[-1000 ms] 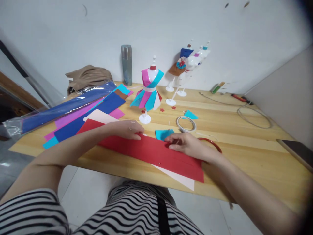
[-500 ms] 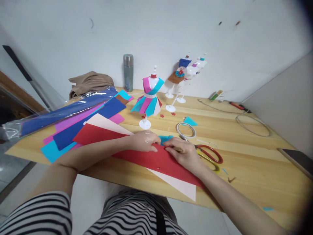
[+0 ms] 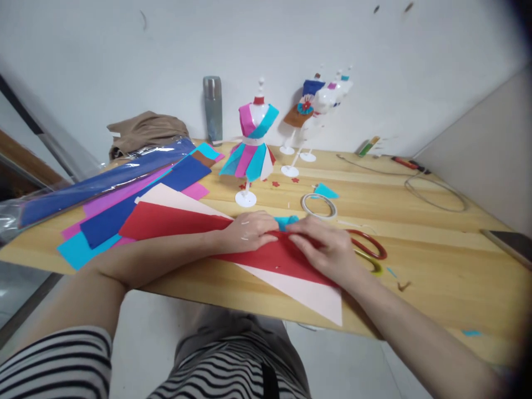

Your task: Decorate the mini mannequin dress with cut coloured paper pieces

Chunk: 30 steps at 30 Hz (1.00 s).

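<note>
A long red sheet (image 3: 174, 221), paper or felt, lies over a pale pink sheet (image 3: 305, 293) at the table's front. My left hand (image 3: 251, 230) is closed on the red sheet's far edge, thumb nearest me and fingers behind. Just to the right, my right hand (image 3: 328, 244) pinches the same edge, its wrist low over the sheet. A bright blue piece (image 3: 286, 221) shows behind the gap between my hands. Scissors with red and yellow handles (image 3: 369, 244) lie beyond my right hand, their blades hidden by it.
A small dress form (image 3: 251, 144) in a coloured dress stands behind my hands, with several more by the wall. Coloured sheets (image 3: 103, 221) spread left. A tape roll (image 3: 319, 206), a bottle (image 3: 213, 111), a cord (image 3: 440, 205) and blue scraps (image 3: 326, 191) are around.
The view has tipped down and shifted, so everything sits a little differently in frame. My right hand's fingers have changed position slightly on the edge; both hands remain at the red sheet.
</note>
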Motion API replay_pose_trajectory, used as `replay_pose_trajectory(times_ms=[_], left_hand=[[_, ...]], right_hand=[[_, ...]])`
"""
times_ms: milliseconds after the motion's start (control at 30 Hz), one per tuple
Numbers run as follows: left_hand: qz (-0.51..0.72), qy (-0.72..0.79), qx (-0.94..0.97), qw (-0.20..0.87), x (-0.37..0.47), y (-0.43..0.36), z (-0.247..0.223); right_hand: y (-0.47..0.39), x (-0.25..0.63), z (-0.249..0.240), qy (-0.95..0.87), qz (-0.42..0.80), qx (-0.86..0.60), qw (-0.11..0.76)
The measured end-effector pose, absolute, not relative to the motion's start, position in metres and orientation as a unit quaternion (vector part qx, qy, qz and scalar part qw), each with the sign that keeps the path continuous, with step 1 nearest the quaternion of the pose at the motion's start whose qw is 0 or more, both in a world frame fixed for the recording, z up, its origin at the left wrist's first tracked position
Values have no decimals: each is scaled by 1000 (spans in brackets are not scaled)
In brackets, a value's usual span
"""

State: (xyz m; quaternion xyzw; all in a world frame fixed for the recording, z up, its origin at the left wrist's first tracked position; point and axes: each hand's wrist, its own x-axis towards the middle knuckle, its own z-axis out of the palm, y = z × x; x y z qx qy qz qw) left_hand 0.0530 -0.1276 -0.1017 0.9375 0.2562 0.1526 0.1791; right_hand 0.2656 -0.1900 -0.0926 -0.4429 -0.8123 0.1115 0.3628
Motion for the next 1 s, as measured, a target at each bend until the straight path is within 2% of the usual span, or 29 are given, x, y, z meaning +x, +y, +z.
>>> replay_pose_trajectory(times_ms=[100,200,333,433,533,633,800,1000], left_hand=[[192,228,938,178,52,-123,-105],[209,244,932,169,52,-122,-103],[190,322,911,175,52,-124,-91],[184,341,883,266,52,-118,-83],[183,353,831,389,52,-104,-81],[176,381,789,448,51,-93,-85],[178,378,783,461,49,-89,-94],[179,339,806,451,50,-96,-93]], right_hand=[[-183,287,-78,-761,127,-516,372],[-181,322,-65,-694,132,-625,333],[-194,361,-67,-644,163,-732,153],[-207,375,-83,-698,163,-692,82],[-214,379,-96,-730,133,-666,80],[-213,379,-93,-734,126,-665,58],[-214,376,-69,-716,147,-682,8],[-217,376,-57,-691,137,-706,76]])
